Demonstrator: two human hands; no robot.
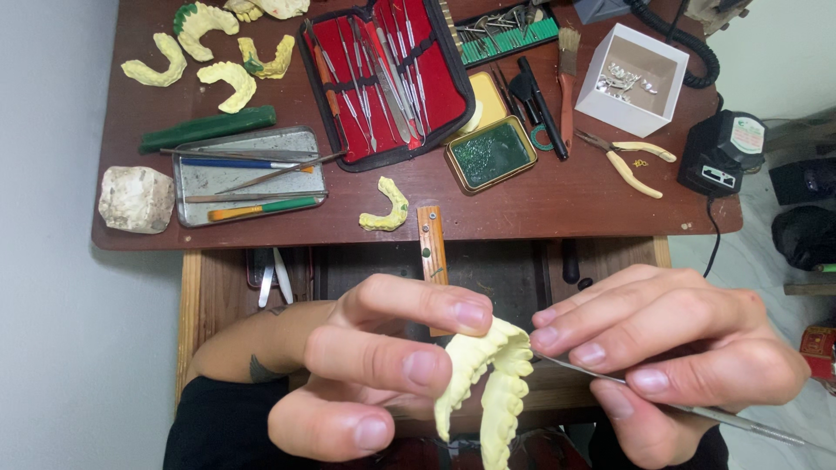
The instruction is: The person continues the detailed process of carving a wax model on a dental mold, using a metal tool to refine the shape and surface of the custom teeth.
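Left hand (383,370): fingers pinch the yellow tooth cast (488,383) from its left side, low in view.
Right hand (670,361): closed on a thin metal tool (697,409), tip touching the cast.
Room: hands hover before the brown table (540,204) edge.
Beyond: red tool case (387,78); white box (631,78); green tin (492,154); metal tray (248,178).

Pale yellow dental cast (488,383) between the fingers (409,365); beyond the fingertips, a red-lined instrument case (383,78), green tin (490,154) and white box (631,78) on the reddish-brown counter (540,204).
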